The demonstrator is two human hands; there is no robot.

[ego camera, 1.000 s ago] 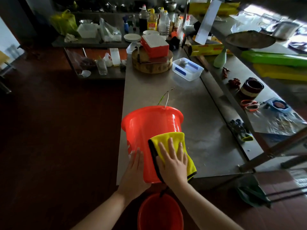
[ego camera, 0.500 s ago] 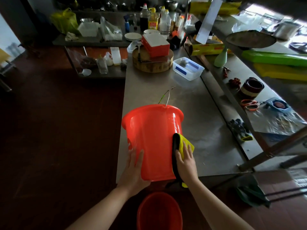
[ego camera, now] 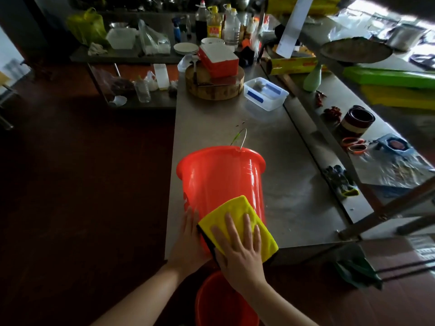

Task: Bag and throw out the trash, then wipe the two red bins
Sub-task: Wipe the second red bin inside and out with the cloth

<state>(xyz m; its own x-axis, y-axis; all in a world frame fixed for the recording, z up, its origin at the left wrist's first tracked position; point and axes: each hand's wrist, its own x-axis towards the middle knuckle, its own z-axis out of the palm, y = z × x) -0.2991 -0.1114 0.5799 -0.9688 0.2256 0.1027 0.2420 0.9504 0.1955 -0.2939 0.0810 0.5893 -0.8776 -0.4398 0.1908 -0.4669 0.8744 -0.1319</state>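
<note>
A red bin (ego camera: 221, 177) lies tilted on the near edge of the steel table (ego camera: 294, 198), its rim facing away from me. My right hand (ego camera: 240, 248) presses a yellow cloth (ego camera: 237, 208) with a dark edge flat against the bin's side, fingers spread straight. My left hand (ego camera: 188, 241) rests flat on the bin's left side near its base, steadying it. A second red bin (ego camera: 211, 302) stands on the floor below my arms, partly hidden by them.
On the table's far end sit a wooden block (ego camera: 214, 88) with a red box on it and a clear plastic container (ego camera: 266, 92). A shelf frame (ego camera: 388, 208) with scissors, bowls and rolls runs along the right. Dark floor lies on the left.
My right hand has slid the yellow cloth from the bin's right side back over its near, upper side, spreading the cloth flat. The left hand has stayed on the bin.
</note>
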